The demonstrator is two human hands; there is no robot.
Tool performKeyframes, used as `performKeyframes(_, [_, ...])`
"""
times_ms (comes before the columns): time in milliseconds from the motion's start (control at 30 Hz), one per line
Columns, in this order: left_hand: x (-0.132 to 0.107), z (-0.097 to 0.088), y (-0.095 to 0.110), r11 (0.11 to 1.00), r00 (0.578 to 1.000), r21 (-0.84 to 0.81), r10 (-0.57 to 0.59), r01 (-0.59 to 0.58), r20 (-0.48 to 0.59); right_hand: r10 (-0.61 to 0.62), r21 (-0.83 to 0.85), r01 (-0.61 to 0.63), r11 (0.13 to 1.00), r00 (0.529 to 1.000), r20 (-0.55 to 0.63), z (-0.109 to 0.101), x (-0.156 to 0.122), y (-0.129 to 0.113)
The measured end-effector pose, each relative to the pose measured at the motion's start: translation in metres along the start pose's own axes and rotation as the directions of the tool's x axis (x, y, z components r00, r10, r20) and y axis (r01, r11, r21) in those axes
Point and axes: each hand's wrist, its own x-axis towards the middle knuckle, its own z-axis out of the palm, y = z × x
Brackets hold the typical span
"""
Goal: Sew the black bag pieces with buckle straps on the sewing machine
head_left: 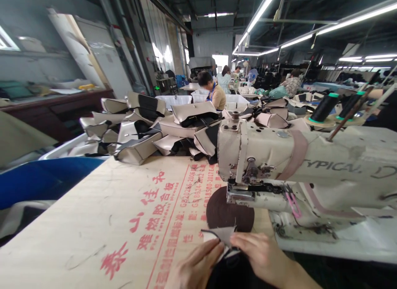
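My left hand (198, 265) and my right hand (263, 256) meet at the table's near edge, both with fingers pinched on a small beige and black fabric piece (223, 235). The piece's pointed corner sticks up between my fingertips. Dark material lies under it between my wrists. Just beyond the piece, a dark brown round patch (223, 212) lies on the plywood table (102, 222). A cream sewing machine (297, 169) stands to the right, its head above the round patch.
A heap of beige and black sewn parts (149, 127) covers the far end of the table. A blue bin (43, 179) sits at the left. Thread cones (325, 107) stand behind the machine. Other people work at benches farther back.
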Motion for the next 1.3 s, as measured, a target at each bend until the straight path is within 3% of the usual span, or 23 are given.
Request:
performKeyframes(133, [0.045,-0.017,-0.009,0.991,0.991,-0.034,0.132,-0.131,0.033,0.074,-0.015,-0.074,0.997,0.997,0.002,-0.010,0.015,0.006])
performKeyframes(267, [0.070,-0.031,-0.019,0.992,0.983,-0.065,0.120,-0.112,0.136,0.181,-0.081,-0.182,0.980,0.983,-0.019,-0.014,0.024,0.012])
performKeyframes(400, [0.068,-0.027,-0.016,0.987,0.975,-0.125,0.124,-0.102,0.185,0.192,-0.008,-0.192,0.981,0.981,0.039,-0.007,0.016,0.013])
performKeyframes(533, [0.066,-0.015,0.000,0.997,0.995,-0.046,-0.057,0.061,0.085,0.106,-0.070,-0.106,0.992,0.994,-0.008,0.001,0.009,0.014])
performKeyframes(600, [0.069,-0.009,0.005,0.984,0.988,-0.101,-0.144,0.149,0.059,0.086,-0.084,-0.090,0.992,0.995,-0.040,0.004,0.008,0.015])
performKeyframes(767, [0.082,-0.001,-0.009,0.908,0.945,-0.262,-0.316,0.328,0.087,0.107,-0.110,-0.107,0.988,0.994,-0.005,0.008,0.010,0.015])
performKeyframes(900, [0.090,-0.005,-0.016,0.850,0.897,-0.286,-0.411,0.442,0.164,0.232,-0.013,-0.232,0.973,0.972,-0.045,0.006,0.016,0.012])
performKeyframes(1033, [0.091,-0.005,-0.017,0.812,0.887,-0.357,-0.422,0.462,0.189,0.182,-0.006,-0.182,0.983,0.981,0.062,-0.003,0.023,0.008])
performKeyframes(1167, [0.084,-0.002,-0.017,0.828,0.908,-0.373,-0.381,0.419,0.174,0.129,-0.005,-0.129,0.992,0.986,0.106,-0.007,0.027,0.007])
performKeyframes(1300, [0.063,-0.005,-0.007,0.900,0.932,-0.289,-0.357,0.326,-0.058,0.174,0.047,-0.177,0.983,0.983,0.051,-0.003,0.026,0.008])
